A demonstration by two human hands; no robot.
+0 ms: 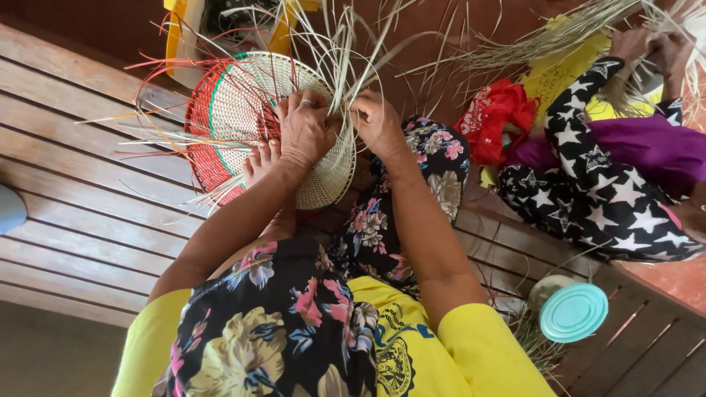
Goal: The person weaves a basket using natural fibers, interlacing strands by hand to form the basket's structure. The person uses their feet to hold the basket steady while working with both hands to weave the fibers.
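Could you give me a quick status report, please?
Left hand and right hand both gripping pale strands at woven basket rim. Foot braces basket. Nothing obstructing.

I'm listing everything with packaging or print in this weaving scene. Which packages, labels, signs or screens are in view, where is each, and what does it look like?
Round container: on the slatted wooden floor at lower right, teal lid, pale body.
Yellow sheet: upper right beside a red cloth, faint dark print, partly hidden under straw.
Yellow tub: top edge, behind the woven basket, no label visible.
No signs or screens.
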